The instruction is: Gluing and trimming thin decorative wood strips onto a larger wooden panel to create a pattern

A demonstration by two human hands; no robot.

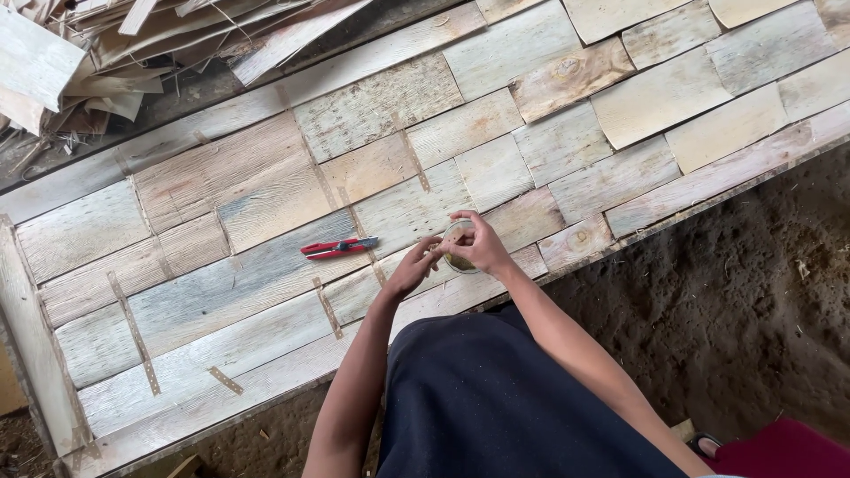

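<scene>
At the far left, a heap of loose veneer offcuts (133, 44) lies beyond the tabletop's (106, 350) upper edge, and thin tape strips (133, 332) cross the seams of the patched veneer sheets (257, 186) spread over it. Further right, a red-handled cutter (338, 247) lies flat on the sheets, long axis running nearly left to right, blade end pointing right toward the hands; it sits just left of the left hand (413, 267), which is the nearer of the two. That hand's fingers are pinched together at the rim of a small roll of tape (457, 246) (brownish, seen partly between the fingers). The right hand (484, 246) has its grip clamped around the roll from the right, holding it just above the sheets. Right of the tabletop is bare dirt floor (735, 292).
</scene>
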